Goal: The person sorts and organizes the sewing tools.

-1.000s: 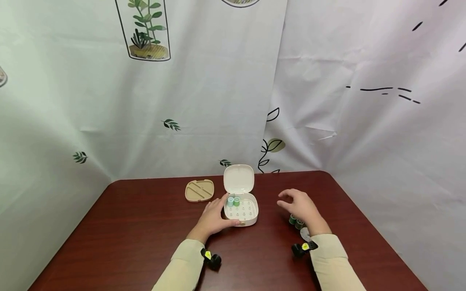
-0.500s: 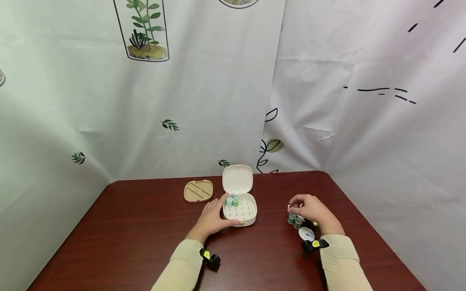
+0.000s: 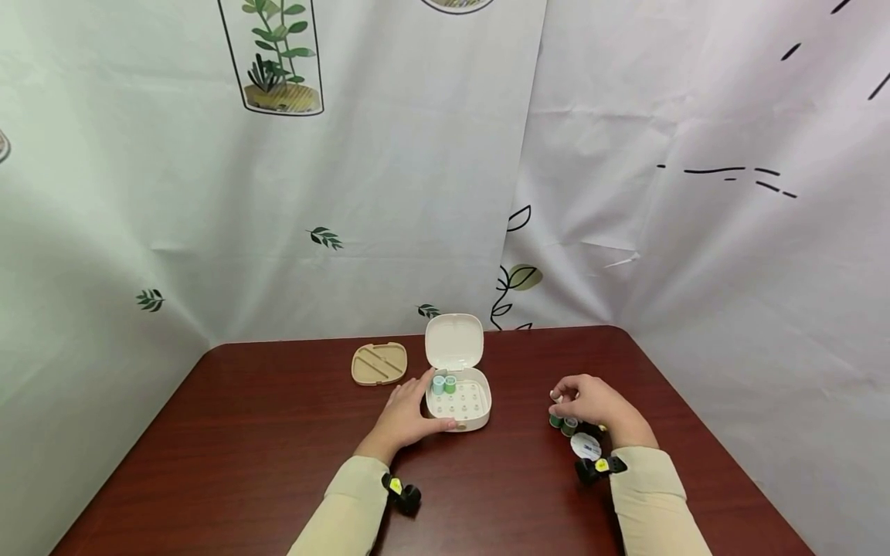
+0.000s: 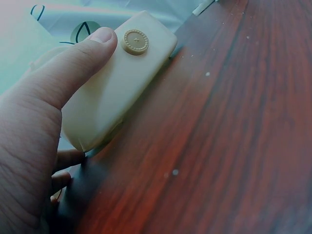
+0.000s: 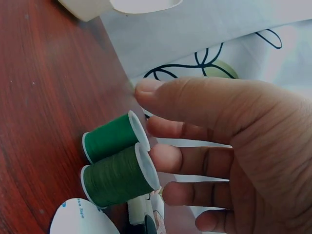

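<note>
- Two bare hands appear over the dark red desk [image 3: 278, 448] in the head view that reaches my remote station. The left hand [image 3: 405, 418] grasps the left side and front of the white box [image 3: 477, 422], placed near the middle of the desk's back edge, with its lid [image 3: 455, 340] raised. A pale blue spool [image 3: 439, 386] and a light green spool [image 3: 450, 385] stand together in the box's rear left corner. The tan tray [image 3: 378, 364] lies left of the box, towards the desk's back edge. The right hand [image 3: 594, 401], nearer the right edge, bends its fingers over an emerald spool [image 3: 555, 422] and an olive spool [image 3: 569, 427]. A small pale thing [image 3: 556, 396] shows at its fingertips; I cannot tell whether it is pinched.
- Left wrist: I see the thumb [image 4: 73, 68] laid along the box's front, its tip just beside the round clasp [image 4: 136, 42].
- Right wrist: I see the emerald and olive spools side by side, fingertips close to their white rims; a printed white disc [image 5: 80, 219] lies just beside the olive one.
</note>
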The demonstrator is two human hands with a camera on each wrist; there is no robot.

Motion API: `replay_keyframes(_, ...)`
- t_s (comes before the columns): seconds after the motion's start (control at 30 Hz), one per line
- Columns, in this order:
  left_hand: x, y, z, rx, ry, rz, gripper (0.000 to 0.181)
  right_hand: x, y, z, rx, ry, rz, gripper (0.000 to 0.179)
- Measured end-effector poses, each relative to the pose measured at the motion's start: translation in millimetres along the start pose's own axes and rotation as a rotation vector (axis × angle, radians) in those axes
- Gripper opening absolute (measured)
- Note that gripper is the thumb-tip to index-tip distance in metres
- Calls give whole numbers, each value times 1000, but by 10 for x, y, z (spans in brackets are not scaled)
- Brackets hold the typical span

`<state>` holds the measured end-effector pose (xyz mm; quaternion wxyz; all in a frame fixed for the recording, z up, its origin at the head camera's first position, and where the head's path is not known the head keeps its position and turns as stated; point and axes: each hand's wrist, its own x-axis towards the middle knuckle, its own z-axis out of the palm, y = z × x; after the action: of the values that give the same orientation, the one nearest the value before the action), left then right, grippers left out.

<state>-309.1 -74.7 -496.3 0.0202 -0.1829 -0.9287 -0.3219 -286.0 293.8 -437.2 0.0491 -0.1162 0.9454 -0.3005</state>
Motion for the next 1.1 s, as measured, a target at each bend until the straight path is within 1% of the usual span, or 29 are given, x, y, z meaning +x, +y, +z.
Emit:
replay_keyframes(0.1,-1,-10,4,0,1,0,113,-1,-11,1,15,-20,3,26)
replay_keyframes(0.23,-1,-22,9,0,1,0,114,-1,-33,12,34,-45,26,21)
replay_keyframes(0.43,11,-22,13,0,2,-1,114,23,-69,21,14,-28,17,9)
replay_keyframes(0.6,12,-25,17,0,5,1,114,98,-129,62,-32,50,16,4)
replay_keyframes(0.83,5,-14,11,2,-3,-1,114,249,-336,158,-112,215,-76,8)
replay_keyframes(1.0,0,-11,2,8,8,14,114,361,-515,258,-106,294,-118,14)
replay_keyframes(1.1,-1,-9,5,4,13,17,113,429,-598,337,-97,328,-126,17)
